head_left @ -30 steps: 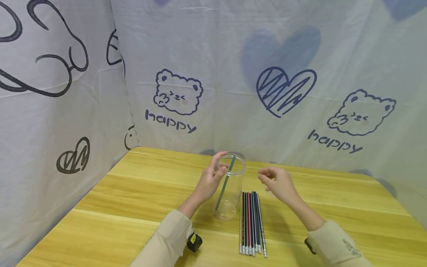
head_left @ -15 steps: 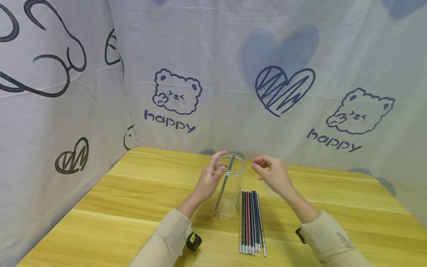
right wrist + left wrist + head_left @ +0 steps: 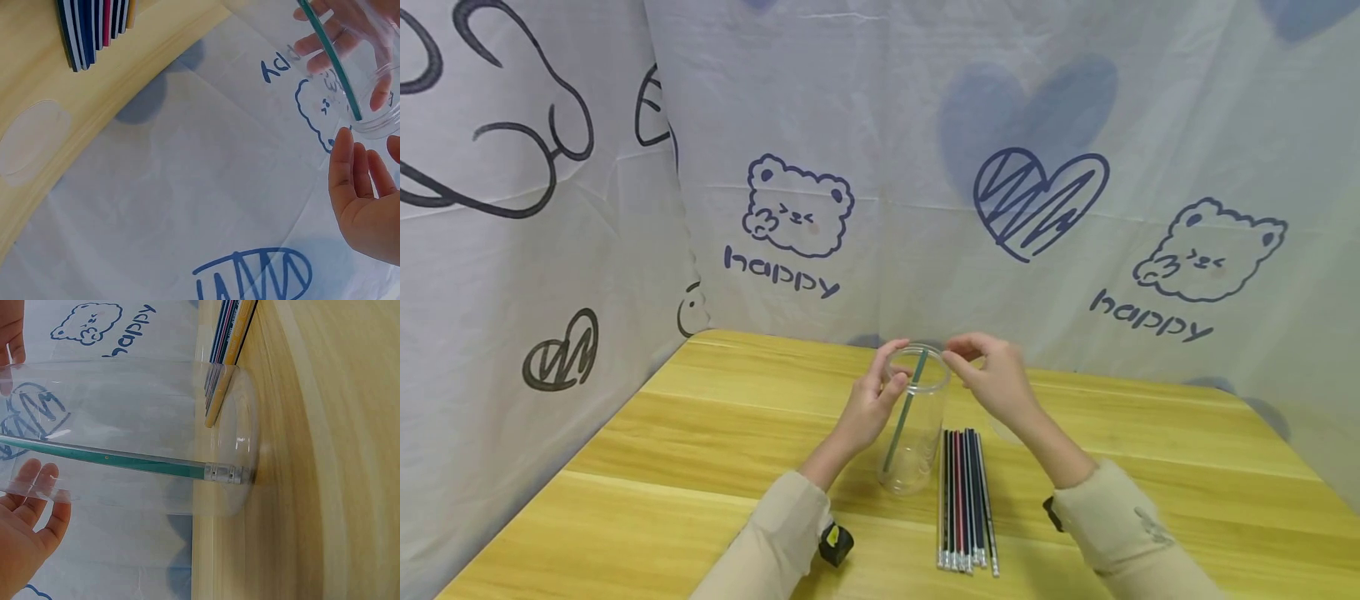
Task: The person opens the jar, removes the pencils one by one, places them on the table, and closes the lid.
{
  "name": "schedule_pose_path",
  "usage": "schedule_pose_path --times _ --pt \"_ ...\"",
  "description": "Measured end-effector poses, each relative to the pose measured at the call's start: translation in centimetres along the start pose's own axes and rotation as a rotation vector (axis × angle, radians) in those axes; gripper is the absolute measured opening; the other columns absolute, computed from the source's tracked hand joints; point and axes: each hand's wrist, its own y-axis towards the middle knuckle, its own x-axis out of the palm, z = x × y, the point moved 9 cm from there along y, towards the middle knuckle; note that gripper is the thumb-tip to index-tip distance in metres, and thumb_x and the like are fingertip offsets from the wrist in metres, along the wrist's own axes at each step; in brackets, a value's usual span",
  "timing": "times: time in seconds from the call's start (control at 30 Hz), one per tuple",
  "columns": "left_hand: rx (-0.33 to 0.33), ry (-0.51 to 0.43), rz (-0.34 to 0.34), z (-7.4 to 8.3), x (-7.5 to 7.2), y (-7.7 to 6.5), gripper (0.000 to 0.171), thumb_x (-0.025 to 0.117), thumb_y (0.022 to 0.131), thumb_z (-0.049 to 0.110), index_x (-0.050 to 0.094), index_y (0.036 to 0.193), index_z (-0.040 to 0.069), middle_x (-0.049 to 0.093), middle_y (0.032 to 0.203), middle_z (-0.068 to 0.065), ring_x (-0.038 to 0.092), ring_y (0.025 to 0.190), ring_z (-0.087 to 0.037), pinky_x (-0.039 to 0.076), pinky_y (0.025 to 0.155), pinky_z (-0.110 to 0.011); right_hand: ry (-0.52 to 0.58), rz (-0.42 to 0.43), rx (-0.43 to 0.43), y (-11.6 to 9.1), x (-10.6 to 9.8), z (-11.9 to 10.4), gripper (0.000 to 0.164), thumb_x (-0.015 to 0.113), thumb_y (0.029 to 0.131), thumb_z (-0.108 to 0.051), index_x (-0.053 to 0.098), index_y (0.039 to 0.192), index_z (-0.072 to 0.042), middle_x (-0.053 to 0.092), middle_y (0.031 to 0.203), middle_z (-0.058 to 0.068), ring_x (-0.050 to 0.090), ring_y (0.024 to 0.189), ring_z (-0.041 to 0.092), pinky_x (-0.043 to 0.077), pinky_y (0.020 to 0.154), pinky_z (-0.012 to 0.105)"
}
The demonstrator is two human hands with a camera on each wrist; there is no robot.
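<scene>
A tall clear plastic jar [image 3: 927, 433] stands upright on the table, lidless, with one green pencil [image 3: 131, 459] leaning inside, its silver eraser end at the bottom. My left hand [image 3: 867, 408] grips the jar's upper left side just below the rim, thumb in front and fingers behind. At the right of the rim is my right hand [image 3: 996, 383], fingers loosely bent and fingertips right at the edge. Nothing shows between those fingers in the right wrist view, where the hand [image 3: 369, 212] is partly cut off. Right of the jar lies a row of several pencils [image 3: 964, 500], eraser ends toward me.
A round clear lid [image 3: 36, 137] lies on the wooden table [image 3: 700, 458], mostly behind my right forearm in the head view. White cloth [image 3: 910, 208] printed with hearts and bears hangs along the table's back and left edges.
My right hand has moved left from beside the jar up to its rim. My left hand, the jar and the pencils have stayed in place.
</scene>
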Motion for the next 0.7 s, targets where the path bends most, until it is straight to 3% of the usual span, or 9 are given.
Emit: schedule_pose_path --times 0.27,0.7 --pt "0.000 0.004 -0.001 0.0 0.0 0.0 0.081 0.026 0.085 0.065 0.030 0.132 0.000 0.056 0.104 -0.028 0.053 0.098 -0.038 0.045 0.073 -0.045 -0.087 -0.006 -0.065 0.5 0.7 -1.2 0.019 0.063 0.083 -0.007 0.063 0.097 0.005 0.063 0.084 0.011 0.056 0.076 0.022 0.045 0.064 0.032" --pt "0.000 0.011 -0.010 0.3 0.0 -0.1 0.080 0.026 0.086 0.065 0.030 0.131 -0.001 0.055 0.103 -0.029 0.053 0.100 -0.038 0.045 0.074 -0.046 -0.171 -0.079 -0.019 0.8 1.9 -1.1 0.024 0.062 0.085 -0.016 0.065 0.103 -0.001 0.058 0.088 0.010 0.053 0.079 0.022 0.044 0.059 0.031"
